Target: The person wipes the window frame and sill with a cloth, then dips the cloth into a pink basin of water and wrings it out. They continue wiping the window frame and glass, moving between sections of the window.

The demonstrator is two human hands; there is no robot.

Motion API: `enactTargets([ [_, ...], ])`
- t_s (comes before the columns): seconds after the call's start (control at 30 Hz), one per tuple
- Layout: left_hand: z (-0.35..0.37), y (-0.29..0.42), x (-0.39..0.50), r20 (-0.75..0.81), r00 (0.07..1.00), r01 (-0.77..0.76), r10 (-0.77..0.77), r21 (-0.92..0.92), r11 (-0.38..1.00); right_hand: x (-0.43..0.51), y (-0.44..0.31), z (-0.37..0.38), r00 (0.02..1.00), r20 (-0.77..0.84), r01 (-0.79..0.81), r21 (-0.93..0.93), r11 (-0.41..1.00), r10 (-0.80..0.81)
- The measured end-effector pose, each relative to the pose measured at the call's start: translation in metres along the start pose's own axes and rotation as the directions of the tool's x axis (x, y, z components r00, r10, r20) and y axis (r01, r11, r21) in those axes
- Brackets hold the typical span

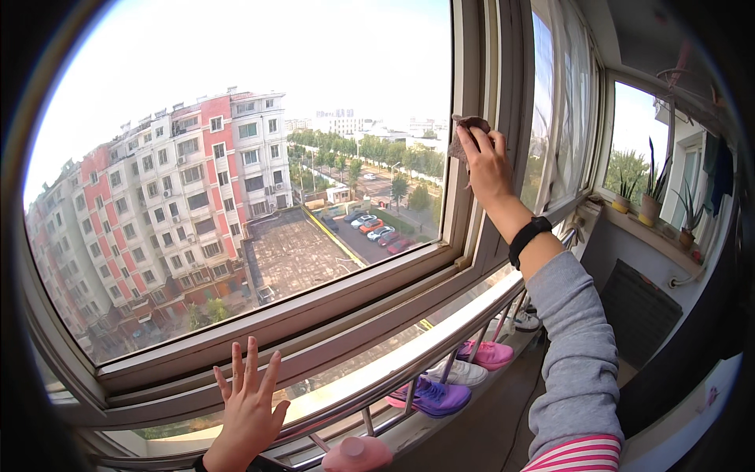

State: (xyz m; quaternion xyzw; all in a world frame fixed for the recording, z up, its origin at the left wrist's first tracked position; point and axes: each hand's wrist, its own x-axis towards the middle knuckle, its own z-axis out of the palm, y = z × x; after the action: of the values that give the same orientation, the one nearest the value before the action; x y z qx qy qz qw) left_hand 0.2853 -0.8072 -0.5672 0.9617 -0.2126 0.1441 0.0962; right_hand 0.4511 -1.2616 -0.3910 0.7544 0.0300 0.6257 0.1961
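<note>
My right hand [491,168] grips a brown cloth [461,146] and presses it to the upright side of the window frame [466,76]. Part of the cloth is hidden under my fingers. Low in the view, my left hand [250,407] has its fingers spread and holds nothing. Its fingertips overlap the bottom rail of the window frame [295,312]; whether they touch it I cannot tell. Through the window pane [365,236] appear apartment blocks, a flat roof and parked cars.
A metal railing [377,392] runs below the window. Beside it on a ledge stand a purple shoe [439,396], a white shoe [460,373] and a pink shoe [488,354]. A pink plastic container [357,453] is nearer me. Potted plants [650,206] line the sill at right.
</note>
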Motion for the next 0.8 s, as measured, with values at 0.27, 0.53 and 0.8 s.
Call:
enactTargets([
  [0.27, 0.005, 0.006, 0.031, -0.018, 0.998, 0.065, -0.066, -0.032, 0.997, 0.068, 0.014, 0.047, 0.987, 0.162, -0.026, 0.032, 0.999, 0.021],
  [0.53, 0.033, 0.005, 0.037, -0.068, 0.996, 0.067, -0.061, 0.088, 0.994, -0.099, -0.030, 0.046, 0.954, 0.255, 0.117, 0.169, 0.979, -0.158],
  [0.8, 0.039, 0.008, 0.034, -0.155, 0.987, 0.050, -0.034, 0.096, 0.994, -0.161, -0.049, 0.038, 0.836, 0.546, -0.201, 0.395, 0.897, -0.053],
])
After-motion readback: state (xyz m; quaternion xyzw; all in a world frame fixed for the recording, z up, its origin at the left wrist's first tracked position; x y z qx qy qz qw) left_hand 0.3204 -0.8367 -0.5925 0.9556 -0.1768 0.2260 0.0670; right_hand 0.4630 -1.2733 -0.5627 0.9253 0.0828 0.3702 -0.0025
